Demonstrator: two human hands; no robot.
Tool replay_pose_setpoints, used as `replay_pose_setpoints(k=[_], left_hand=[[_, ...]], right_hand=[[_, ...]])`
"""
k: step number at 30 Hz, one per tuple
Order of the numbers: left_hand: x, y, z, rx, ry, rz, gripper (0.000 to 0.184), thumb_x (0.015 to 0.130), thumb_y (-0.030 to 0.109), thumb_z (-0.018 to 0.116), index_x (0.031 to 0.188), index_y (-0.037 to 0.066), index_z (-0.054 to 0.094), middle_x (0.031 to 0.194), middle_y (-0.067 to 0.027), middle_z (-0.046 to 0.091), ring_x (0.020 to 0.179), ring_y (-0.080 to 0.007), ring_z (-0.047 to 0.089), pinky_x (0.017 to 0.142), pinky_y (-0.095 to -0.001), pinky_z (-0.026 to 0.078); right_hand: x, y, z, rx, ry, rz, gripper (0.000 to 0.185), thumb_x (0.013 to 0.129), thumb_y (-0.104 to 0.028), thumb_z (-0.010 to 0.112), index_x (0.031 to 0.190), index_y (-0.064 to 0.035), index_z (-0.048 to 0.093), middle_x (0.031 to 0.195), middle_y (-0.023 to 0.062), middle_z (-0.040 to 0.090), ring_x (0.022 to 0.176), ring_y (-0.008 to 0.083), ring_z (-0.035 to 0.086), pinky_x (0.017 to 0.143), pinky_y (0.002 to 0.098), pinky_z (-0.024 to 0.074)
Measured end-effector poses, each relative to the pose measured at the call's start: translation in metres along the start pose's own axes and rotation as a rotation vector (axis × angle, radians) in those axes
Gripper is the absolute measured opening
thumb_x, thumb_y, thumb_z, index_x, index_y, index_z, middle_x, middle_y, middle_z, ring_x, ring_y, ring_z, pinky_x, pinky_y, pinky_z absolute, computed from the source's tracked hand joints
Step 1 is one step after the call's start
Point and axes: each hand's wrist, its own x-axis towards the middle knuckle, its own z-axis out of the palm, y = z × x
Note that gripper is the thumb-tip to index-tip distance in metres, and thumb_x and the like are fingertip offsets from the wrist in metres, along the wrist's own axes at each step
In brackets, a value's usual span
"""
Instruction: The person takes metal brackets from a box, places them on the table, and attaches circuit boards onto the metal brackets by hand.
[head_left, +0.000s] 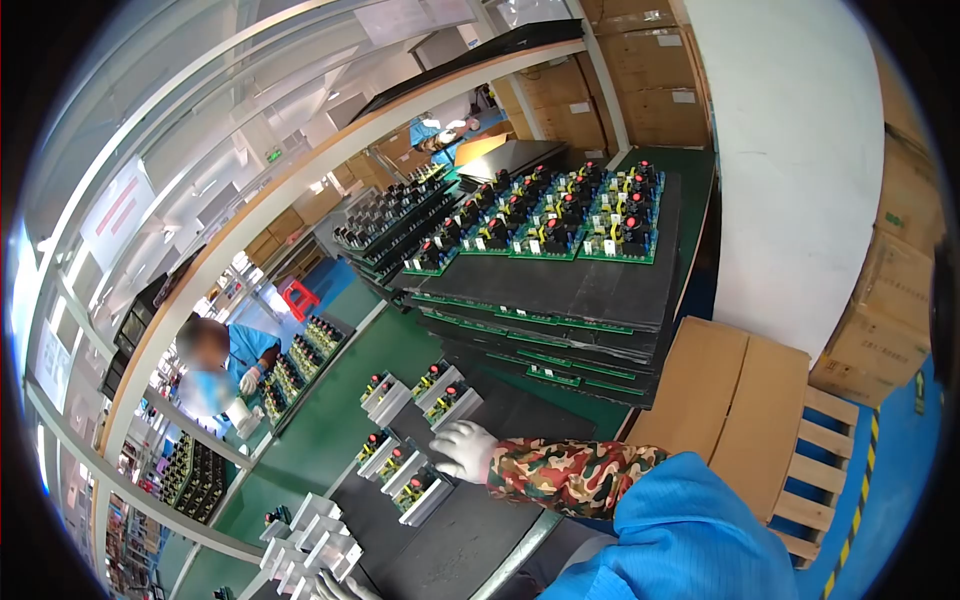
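My right hand (465,450), in a white glove below a camouflage sleeve, lies over the dark mat (440,540) with its fingers apart. It is between small circuit boards with silver heat sinks: one board (440,402) just beyond it, another (415,492) nearer me. I cannot tell whether the fingertips touch either one. At the bottom edge, my left hand (340,588), also gloved, shows only partly, its fingers spread beside a cluster of silver metal heat sinks (318,540). No held thing shows in it.
Stacked dark sheets (560,290) with boards between them bear rows of populated circuit boards (550,215). A cardboard box (715,400) sits on a wooden pallet (815,470) at right. Across the green bench (325,400), a co-worker in blue (250,350) handles more boards. Shelf rails cross the left.
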Motion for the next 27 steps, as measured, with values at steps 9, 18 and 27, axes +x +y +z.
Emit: replay_pose_setpoints(k=[9, 18, 27], left_hand=[[-0.007, -0.007, 0.008, 0.049, 0.052, 0.068, 0.054, 0.094, 0.038, 0.056, 0.141, 0.012, 0.047, 0.143, -0.0193, 0.045, 0.135, -0.0426, 0.037, 0.111, -0.0588, 0.029], [-0.012, -0.01, 0.012, 0.068, 0.099, 0.076, 0.048, 0.093, 0.032, 0.06, 0.133, 0.008, 0.054, 0.135, -0.022, 0.051, 0.129, -0.0482, 0.04, 0.107, -0.0626, 0.031], [-0.006, -0.016, 0.018, 0.1, 0.129, 0.113, 0.045, 0.092, 0.03, 0.062, 0.129, 0.006, 0.058, 0.131, -0.0234, 0.054, 0.126, -0.0523, 0.041, 0.105, -0.0651, 0.033]], right_hand=[[0.0, 0.001, 0.006, 0.0, 0.04, 0.0, 0.047, 0.087, -0.046, 0.06, 0.119, -0.0111, 0.061, 0.128, 0.0146, 0.057, 0.122, 0.0335, 0.05, 0.106, 0.0483, 0.0361], [0.0, 0.001, 0.007, 0.001, 0.059, -0.006, 0.047, 0.087, -0.046, 0.059, 0.118, -0.0105, 0.061, 0.127, 0.0141, 0.058, 0.121, 0.034, 0.05, 0.105, 0.0486, 0.0361], [0.003, -0.001, -0.001, 0.004, -0.008, -0.021, 0.047, 0.09, -0.044, 0.056, 0.12, -0.0081, 0.059, 0.125, 0.0143, 0.058, 0.123, 0.0329, 0.049, 0.106, 0.0479, 0.0363]])
